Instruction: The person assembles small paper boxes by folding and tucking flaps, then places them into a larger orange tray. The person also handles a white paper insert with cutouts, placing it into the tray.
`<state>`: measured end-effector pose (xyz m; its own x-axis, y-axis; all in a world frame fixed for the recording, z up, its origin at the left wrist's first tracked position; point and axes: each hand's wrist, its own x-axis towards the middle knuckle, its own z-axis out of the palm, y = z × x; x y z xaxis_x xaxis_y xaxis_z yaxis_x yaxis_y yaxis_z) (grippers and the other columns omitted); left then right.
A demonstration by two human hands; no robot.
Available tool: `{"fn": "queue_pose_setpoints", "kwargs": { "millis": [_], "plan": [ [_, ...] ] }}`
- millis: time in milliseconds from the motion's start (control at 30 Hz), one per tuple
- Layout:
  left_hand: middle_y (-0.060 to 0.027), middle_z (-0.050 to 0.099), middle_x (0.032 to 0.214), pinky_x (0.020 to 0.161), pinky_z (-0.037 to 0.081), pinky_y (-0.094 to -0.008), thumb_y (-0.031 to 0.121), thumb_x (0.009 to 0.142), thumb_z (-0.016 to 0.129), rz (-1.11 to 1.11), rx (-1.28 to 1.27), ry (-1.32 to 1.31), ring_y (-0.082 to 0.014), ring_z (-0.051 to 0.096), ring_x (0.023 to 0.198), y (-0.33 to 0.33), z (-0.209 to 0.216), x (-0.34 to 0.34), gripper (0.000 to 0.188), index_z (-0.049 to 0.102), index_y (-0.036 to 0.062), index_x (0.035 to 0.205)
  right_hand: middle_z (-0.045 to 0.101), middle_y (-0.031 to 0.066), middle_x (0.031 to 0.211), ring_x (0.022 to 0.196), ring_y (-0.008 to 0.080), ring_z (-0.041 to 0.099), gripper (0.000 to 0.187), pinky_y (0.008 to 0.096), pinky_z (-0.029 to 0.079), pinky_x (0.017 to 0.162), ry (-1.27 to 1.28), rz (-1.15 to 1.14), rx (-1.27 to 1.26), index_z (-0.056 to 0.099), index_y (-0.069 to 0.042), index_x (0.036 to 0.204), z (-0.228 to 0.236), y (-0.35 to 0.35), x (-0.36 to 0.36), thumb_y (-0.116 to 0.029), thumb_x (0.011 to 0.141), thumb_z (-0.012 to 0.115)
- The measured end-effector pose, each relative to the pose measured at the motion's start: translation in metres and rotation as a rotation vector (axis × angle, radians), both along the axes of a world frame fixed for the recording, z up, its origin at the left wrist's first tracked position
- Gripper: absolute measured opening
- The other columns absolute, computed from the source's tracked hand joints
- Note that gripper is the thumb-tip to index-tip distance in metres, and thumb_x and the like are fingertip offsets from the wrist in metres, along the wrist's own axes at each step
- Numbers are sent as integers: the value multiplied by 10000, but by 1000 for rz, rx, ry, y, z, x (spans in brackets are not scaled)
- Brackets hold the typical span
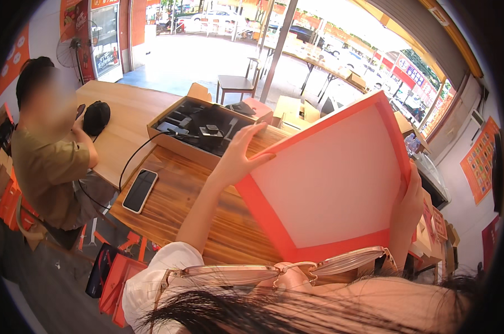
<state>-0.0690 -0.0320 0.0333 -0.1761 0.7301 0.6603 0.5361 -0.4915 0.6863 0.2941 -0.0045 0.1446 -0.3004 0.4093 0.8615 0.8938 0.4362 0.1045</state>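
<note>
A shallow square box or lid (341, 172), red-edged with a pale inside, is tilted up above the wooden table in front of me. My right hand (409, 197) is closed around its right wall, with the fingers partly hidden. At the left edge is my left hand (238, 158), its fingers stretched out and spread away from the wall. The left thumb tip meets the red rim. Beyond my left hand lies an open cardboard carton (188, 129) with black items inside. A phone with a dark screen (140, 191) rests on the table to the left of my forearm.
At the left, a person (57, 161) sits at a lighter table (121, 97), with hands by a black rounded object (97, 117). A black cable (127, 164) runs from the carton over the table edge. A chair (236, 83) stands beyond. Cardboard boxes (428, 245) are stacked at the right.
</note>
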Motion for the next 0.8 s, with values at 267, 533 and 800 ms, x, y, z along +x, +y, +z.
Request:
{"fn": "queue_pose_setpoints", "kwargs": {
  "millis": [267,533,800],
  "plan": [
    [-152,539,1260,977,427,-370,371,777,743,-329,-183,-182,-245,526,1161,2,-3,24,714,442,81,1355,610,116,1110,1021,292,592,312,393,477,854,-96,93,138,522,-29,1198,4,6,-24,-102,899,568],
    [-92,644,993,753,501,-314,360,863,653,-384,-245,-422,-163,615,856,22,-19,16,487,532,40,1210,568,134,1220,1196,327,506,322,492,339,1042,-145,57,249,525,-31,1214,-2,-8,-46,-57,894,541],
    [-95,613,944,699,494,-296,376,870,637,-63,-153,-309,-151,596,767,20,-18,22,457,541,-4,1107,464,186,1298,1239,369,427,388,558,269,1080,-109,381,-544,524,-28,1206,-172,-44,-67,-158,851,608]
  ]
}}
